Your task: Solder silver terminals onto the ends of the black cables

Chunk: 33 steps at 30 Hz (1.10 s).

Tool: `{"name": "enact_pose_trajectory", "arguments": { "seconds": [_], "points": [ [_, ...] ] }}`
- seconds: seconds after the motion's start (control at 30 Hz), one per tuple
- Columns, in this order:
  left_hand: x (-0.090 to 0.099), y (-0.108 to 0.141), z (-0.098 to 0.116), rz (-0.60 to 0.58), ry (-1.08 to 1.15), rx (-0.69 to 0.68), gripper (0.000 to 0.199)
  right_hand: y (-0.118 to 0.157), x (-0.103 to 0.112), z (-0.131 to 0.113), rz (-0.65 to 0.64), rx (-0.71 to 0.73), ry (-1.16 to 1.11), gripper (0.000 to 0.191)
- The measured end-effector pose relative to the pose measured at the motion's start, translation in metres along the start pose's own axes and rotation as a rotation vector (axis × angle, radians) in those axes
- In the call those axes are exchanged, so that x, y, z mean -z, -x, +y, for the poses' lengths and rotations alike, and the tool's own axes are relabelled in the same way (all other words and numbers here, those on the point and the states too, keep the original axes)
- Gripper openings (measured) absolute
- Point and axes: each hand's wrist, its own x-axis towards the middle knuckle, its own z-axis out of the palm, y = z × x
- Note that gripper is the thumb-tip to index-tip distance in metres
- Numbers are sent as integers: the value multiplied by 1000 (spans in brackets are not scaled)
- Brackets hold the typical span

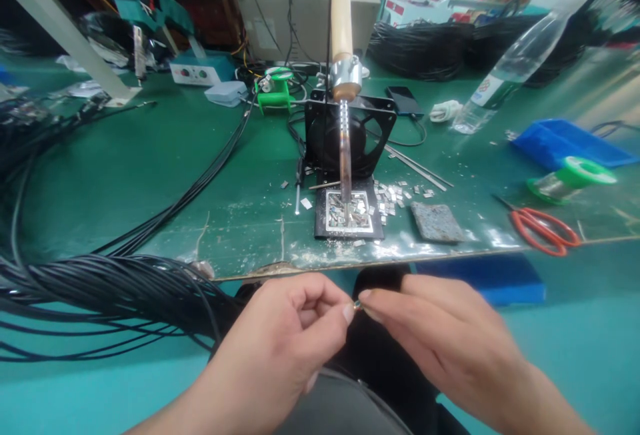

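My left hand (300, 328) is closed in front of the bench edge, thumb and forefinger pinched together. Facing it, my right hand (445, 325) is closed too, its fingertips almost meeting those of the left. Between the two pinches shows a tiny coppery and greenish piece (357, 306), too small to name. Beyond the hands, a soldering iron (342, 41) with a wooden handle stands tip down over a white-rimmed tray (327, 227) of small metal bits. Behind the iron is a black fan (320, 138).
A thick bundle of black cables (125, 295) hangs over the bench edge at left. On the bench's right lie a grey stone-like block (437, 223), red-handled scissors (543, 229), a solder spool (570, 181), a blue bin (565, 145) and a leaning plastic bottle (515, 65). Loose metal pieces (393, 198) lie beside the tray.
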Motion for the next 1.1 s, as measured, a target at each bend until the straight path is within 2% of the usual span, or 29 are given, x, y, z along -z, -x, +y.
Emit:
{"name": "enact_pose_trajectory", "arguments": {
  "seconds": [0.37,0.57,0.77,0.83,0.93,1.0,1.1],
  "points": [
    [0,-2,0,0,14,21,19,-6,5,4,-146,44,-58,21],
    [1,-3,-1,-10,16,15,19,-4,4,2,-160,61,11,23],
    [3,-2,-3,5,-13,-4,24,1,-2,2,-140,31,-35,23],
    [4,-2,-2,11,-22,-16,26,2,-4,2,-63,-113,-99,18],
    [7,-1,-3,23,-30,-28,26,1,-8,-1,48,-553,-323,13],
    [8,-2,-4,20,-19,-36,26,-2,-11,-6,22,-783,-535,20],
    [8,-3,-7,14,19,-43,28,-6,-17,-13,-37,-901,-803,29]
  ]
}}
